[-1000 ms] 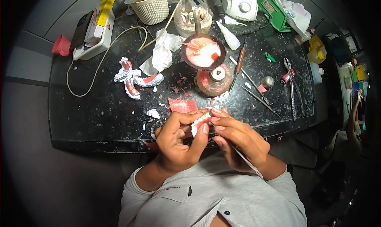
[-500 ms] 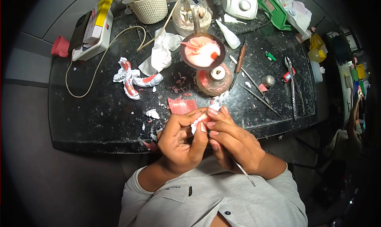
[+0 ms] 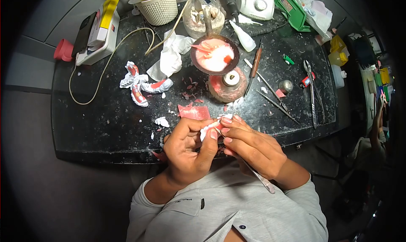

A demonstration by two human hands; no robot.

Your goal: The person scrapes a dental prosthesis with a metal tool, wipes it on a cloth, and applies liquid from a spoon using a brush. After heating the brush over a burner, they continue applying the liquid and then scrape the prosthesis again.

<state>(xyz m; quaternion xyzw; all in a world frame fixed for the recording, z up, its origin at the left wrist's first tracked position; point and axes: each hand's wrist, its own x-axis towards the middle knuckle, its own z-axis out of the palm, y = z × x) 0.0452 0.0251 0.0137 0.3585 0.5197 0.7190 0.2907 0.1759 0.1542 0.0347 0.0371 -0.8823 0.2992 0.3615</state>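
The small white plaster dental cast with pink wax (image 3: 206, 133) has turned in the left hand (image 3: 188, 151), its teeth now hidden. The right hand (image 3: 253, 147) has swung the slim metal carving tool (image 3: 260, 178), whose handle now juts clear below the wrist.

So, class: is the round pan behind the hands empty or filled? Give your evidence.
Filled. The round pan holds pale pink stuff with a red patch, covering most of its inside.
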